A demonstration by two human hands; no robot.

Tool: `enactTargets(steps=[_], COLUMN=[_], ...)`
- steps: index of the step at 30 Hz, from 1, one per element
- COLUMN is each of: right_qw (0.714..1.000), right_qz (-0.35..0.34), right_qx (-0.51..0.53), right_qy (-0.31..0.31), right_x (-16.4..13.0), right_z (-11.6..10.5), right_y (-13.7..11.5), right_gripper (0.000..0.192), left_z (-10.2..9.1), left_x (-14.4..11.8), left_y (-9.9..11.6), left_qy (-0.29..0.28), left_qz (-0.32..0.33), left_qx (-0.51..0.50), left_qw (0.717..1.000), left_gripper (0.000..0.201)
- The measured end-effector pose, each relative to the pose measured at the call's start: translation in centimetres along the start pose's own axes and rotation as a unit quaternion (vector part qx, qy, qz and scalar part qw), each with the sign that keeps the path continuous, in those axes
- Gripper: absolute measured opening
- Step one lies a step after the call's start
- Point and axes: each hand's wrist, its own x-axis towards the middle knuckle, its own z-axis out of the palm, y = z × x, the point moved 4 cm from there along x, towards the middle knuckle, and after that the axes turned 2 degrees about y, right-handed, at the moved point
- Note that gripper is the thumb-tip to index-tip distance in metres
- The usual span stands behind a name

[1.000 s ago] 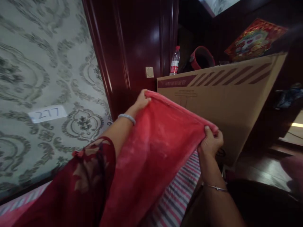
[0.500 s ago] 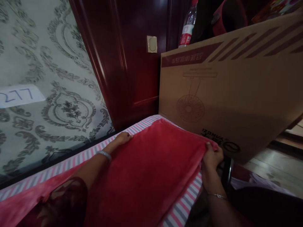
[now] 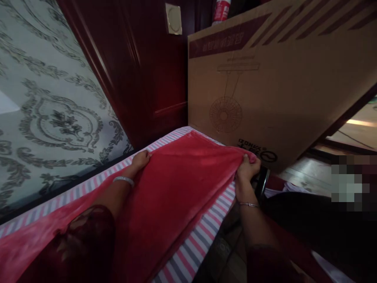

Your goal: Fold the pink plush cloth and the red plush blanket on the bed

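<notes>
A red plush blanket (image 3: pixel 176 188) lies spread over a bed with a pink, white and grey striped sheet (image 3: pixel 191 255). My left hand (image 3: pixel 140 159) rests on the blanket's far left edge near the wall, fingers curled over the cloth. My right hand (image 3: pixel 246 167) pinches the blanket's far right corner at the bed's edge, close to the foot of a large cardboard box (image 3: pixel 279 86). Both wrists wear thin bracelets.
The cardboard box, printed with a fan drawing, leans against dark red wood panelling (image 3: pixel 141 70). Patterned grey wallpaper (image 3: pixel 53 118) runs along the left. A bottle (image 3: pixel 220 8) stands behind the box. Wooden floor (image 3: pixel 309 173) shows at the right, with a dark object beside the bed.
The blanket, held up in the air a second ago, has been lowered flat onto the bed. Both hands keep their hold on its far edge and the view has tilted down.
</notes>
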Motion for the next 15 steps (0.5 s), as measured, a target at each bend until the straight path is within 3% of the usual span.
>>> enactTargets(steps=[4, 11, 15], right_qw=[1.0, 1.0, 0.996], right_qz=[-0.003, 0.02, 0.006], right_qx=[-0.007, -0.005, 0.036], right_qy=[0.003, -0.012, -0.084], right_x=[0.0, 0.4, 0.2], right_z=[-0.2, -0.2, -0.1], right_y=[-0.2, 0.5, 1.0], right_gripper=[0.024, 0.025, 0.028], left_z=[-1.0, -4.2, -6.0], left_x=[-0.8, -4.8, -7.9], left_y=[-1.9, -8.3, -11.9], left_qy=[-0.033, -0.084, -0.095], left_qz=[0.003, -0.057, -0.095], left_qx=[-0.042, -0.131, -0.182], left_qw=[0.999, 0.986, 0.974], left_gripper=[0.029, 0.039, 0.041])
